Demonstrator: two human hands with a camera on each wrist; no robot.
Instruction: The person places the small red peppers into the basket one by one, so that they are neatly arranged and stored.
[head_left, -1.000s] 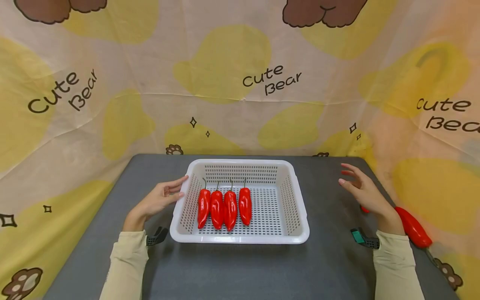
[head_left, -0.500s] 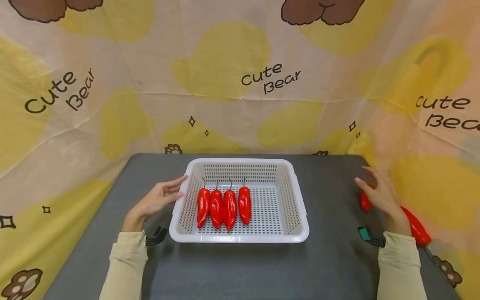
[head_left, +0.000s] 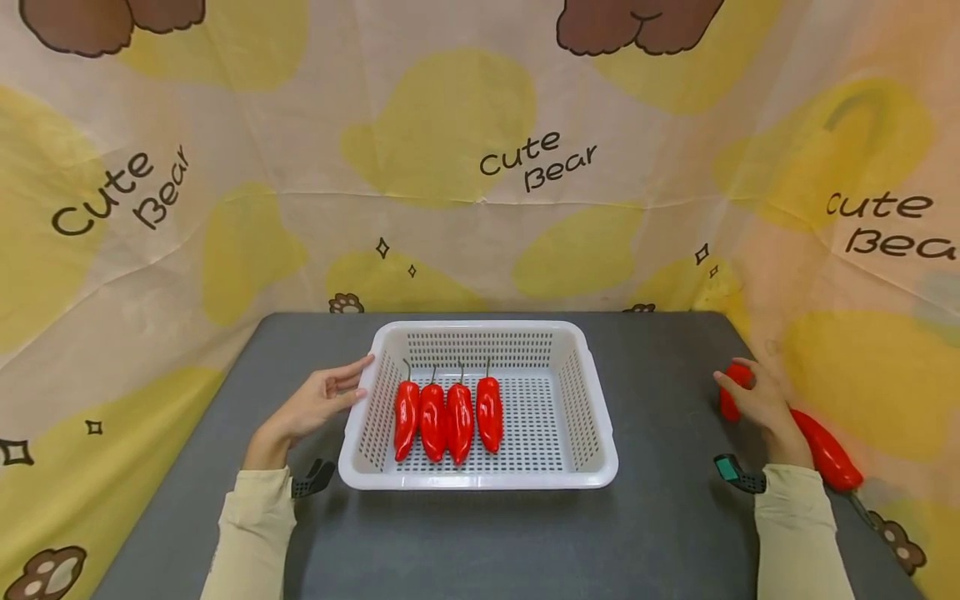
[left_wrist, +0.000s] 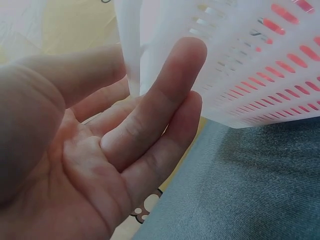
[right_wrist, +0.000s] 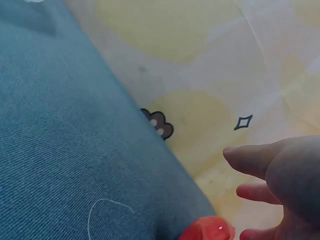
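My left hand (head_left: 303, 408) grips the left rim of a white perforated plastic basket (head_left: 480, 481). In the left wrist view its thumb meets the rim, with curled fingers (left_wrist: 145, 120) beside the outer wall. Several glossy red peppers (head_left: 460, 421) with green stems lie side by side in the basket's left and middle part. At the table's right edge, my right hand (head_left: 765, 408) hovers by a red pepper (head_left: 729, 404), partly covered by the hand. In the right wrist view, the fingers are spread and hold nothing, right beside that pepper's tip (right_wrist: 212, 230).
Another red pepper (head_left: 828, 454) lies behind the right wrist at the table's right edge, its stem toward me. The dark grey table (head_left: 480, 550) is bordered by a patterned cloth (head_left: 435, 167) at the back and both sides.
My right hand has moved rightward and then lowered toward the pepper at the right edge, uncovering more of it. The left hand stays on the basket rim, and the basket has not moved.
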